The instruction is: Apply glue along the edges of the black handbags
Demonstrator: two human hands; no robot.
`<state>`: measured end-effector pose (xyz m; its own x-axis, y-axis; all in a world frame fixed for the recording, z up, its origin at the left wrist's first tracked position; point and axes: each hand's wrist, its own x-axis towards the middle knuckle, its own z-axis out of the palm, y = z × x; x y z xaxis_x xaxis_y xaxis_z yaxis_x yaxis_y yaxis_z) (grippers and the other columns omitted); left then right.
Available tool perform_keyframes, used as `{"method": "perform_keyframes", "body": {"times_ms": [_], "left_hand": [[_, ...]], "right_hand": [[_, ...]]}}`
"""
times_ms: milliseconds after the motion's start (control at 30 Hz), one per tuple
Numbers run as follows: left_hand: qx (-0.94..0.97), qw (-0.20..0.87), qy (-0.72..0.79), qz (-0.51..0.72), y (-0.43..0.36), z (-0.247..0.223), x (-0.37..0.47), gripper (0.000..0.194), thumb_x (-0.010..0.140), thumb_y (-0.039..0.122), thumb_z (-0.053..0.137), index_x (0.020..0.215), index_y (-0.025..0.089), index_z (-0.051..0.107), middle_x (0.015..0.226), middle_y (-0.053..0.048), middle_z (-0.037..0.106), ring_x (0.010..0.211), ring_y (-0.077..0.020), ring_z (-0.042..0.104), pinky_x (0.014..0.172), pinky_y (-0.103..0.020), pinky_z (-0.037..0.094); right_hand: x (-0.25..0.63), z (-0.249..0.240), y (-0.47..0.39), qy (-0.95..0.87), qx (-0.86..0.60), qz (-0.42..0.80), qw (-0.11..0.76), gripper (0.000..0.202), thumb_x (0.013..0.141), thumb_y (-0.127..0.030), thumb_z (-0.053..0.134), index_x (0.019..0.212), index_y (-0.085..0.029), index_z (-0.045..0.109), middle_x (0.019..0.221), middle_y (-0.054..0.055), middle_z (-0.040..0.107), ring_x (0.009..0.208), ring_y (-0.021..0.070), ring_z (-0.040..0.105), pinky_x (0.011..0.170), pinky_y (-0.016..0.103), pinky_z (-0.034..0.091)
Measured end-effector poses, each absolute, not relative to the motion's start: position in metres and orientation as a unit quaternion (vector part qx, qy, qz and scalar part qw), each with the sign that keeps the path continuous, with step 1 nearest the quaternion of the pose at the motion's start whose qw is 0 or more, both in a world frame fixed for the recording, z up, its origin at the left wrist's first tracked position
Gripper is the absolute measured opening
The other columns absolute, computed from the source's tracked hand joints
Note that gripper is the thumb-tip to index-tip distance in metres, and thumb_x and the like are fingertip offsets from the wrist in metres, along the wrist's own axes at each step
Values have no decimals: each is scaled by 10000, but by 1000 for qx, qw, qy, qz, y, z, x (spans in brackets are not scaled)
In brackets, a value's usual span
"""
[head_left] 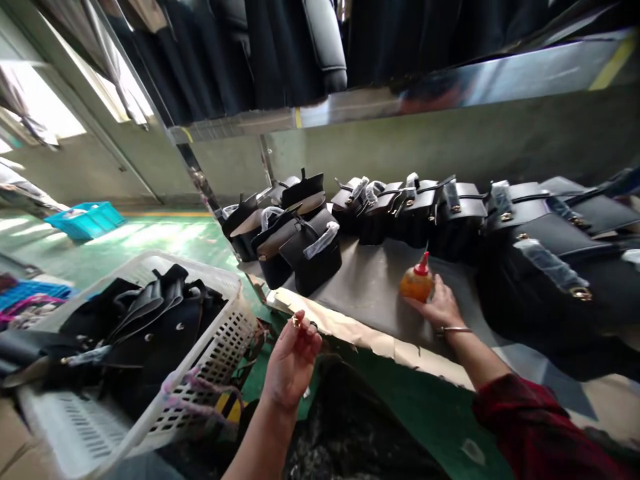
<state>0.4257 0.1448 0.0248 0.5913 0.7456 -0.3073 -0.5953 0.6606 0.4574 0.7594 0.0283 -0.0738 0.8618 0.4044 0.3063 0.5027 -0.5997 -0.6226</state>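
The right hand (440,308) rests against an orange squeeze bottle (416,283) with a red nozzle, standing on the bench (370,293) at the middle of the frame; its fingers wrap loosely around the lower side. The bottle seems light and soft, best taken at the belly. The left hand (293,360) (lower middle) pinches a small metal ring (296,321). Black handbags (310,250) stand behind.
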Motion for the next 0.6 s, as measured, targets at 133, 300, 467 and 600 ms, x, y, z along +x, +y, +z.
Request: {"method": "perform_keyframes", "body": {"times_ms": [133, 300, 467, 600], "left_hand": [[133, 884, 252, 370, 142, 18, 435, 395, 575, 222, 927, 915, 154, 737, 786, 5, 657, 712, -95, 635, 696, -228, 577], [194, 853, 297, 382, 144, 11, 452, 426, 483, 291, 960, 851, 195, 765, 744, 10, 674, 677, -93, 637, 680, -219, 572], [329, 779, 306, 437, 151, 5, 462, 366, 499, 328, 944, 806, 193, 798, 855, -39, 712, 819, -134, 655, 779, -208, 543], [413, 725, 293, 467, 158, -1, 458, 248, 602, 321, 894, 804, 207, 805, 894, -30, 684, 890, -150, 633, 824, -215, 528]], "right_hand": [[695, -67, 16, -278, -798, -79, 530, 762, 687, -489, 734, 1309, -104, 522, 1262, 226, 561, 1174, 385, 555, 1012, 567, 449], [589, -29, 43, -355, -579, 238, 695, 466, 745, -351, 794, 1160, -237, 615, 970, 73, 683, 906, 240, 687, 851, 400, 579], [552, -9, 88, -341, -448, 393, 727, 360, 755, -341, 800, 1070, -227, 666, 962, 49, 721, 885, 198, 693, 828, 339, 570], [553, -14, 103, -330, -470, 379, 726, 224, 765, -374, 789, 903, -201, 754, 896, 53, 728, 836, 184, 667, 784, 299, 545]]}}
